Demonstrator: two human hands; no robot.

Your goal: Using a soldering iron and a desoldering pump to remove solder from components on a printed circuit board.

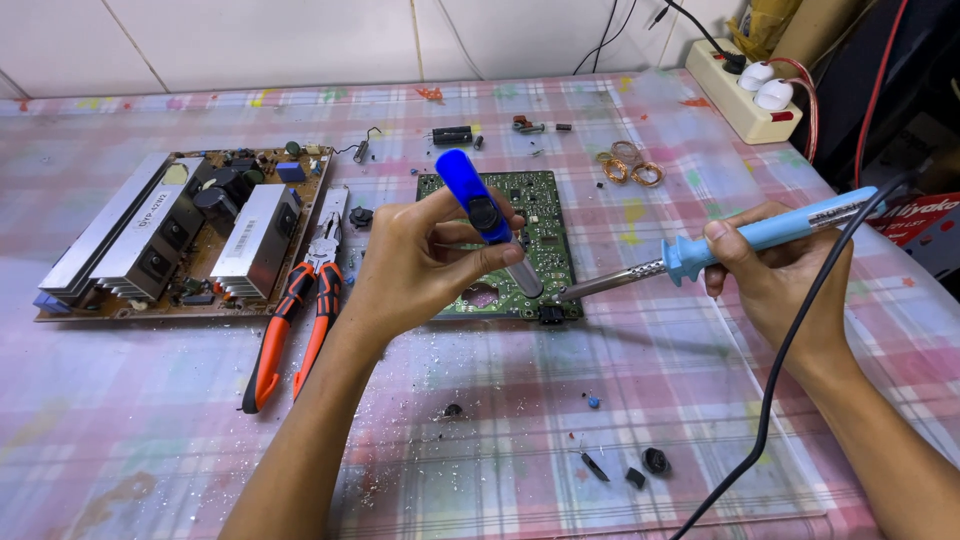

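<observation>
My left hand (420, 262) grips a blue desoldering pump (478, 205), tilted, its pale nozzle down on the green circuit board (540, 200). In my right hand (775, 265) is a light-blue-handled soldering iron (745, 240). Its metal tip reaches left and meets the board's near right edge right beside the pump nozzle. A black cord (790, 350) runs from the iron down across my right wrist.
A larger brown board with silver heat sinks (180, 235) lies at the left. Orange-handled pliers (300, 320) rest beside it. Copper coils (630, 165), small loose parts and a white power strip (750, 95) sit farther back. Black bits (640, 468) lie on the checked tablecloth near me.
</observation>
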